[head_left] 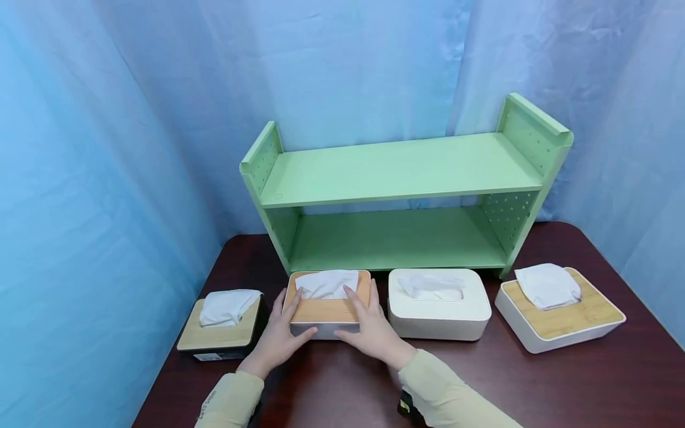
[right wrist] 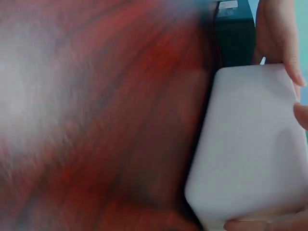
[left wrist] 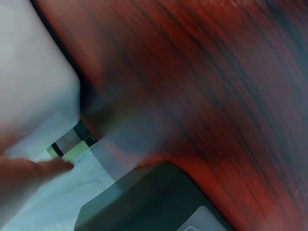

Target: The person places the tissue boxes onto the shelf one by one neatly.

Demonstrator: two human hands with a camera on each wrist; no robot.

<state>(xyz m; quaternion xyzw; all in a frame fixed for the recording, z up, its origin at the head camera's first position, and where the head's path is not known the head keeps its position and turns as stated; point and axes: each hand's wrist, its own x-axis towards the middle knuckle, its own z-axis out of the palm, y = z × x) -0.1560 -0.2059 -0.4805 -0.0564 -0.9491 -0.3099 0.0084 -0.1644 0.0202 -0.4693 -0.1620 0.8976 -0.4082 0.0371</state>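
A tissue box (head_left: pixel 320 311) with a light wood lid and pale sides stands in front of the shelf, a white tissue (head_left: pixel 327 283) poking out of its slot. My left hand (head_left: pixel 278 339) grips its left end, fingers along the side and thumb at the front. At the right end my right hand (head_left: pixel 373 330) holds it, fingers over the edge and lid, thumb on the front. In the right wrist view, the pale box side (right wrist: pixel 250 139) shows between both hands. One blurred finger (left wrist: pixel 43 169) of the left hand reaches past the box in the left wrist view.
A green two-tier shelf (head_left: pixel 396 241) stands behind. To the left sits a black tissue box (head_left: pixel 219 333) with a wood lid. On the right are a white tissue box (head_left: pixel 439 312) and a wood-lidded white one (head_left: pixel 562 306). The table (head_left: pixel 342 386) is dark red-brown; blue curtains (head_left: pixel 364 71) surround it.
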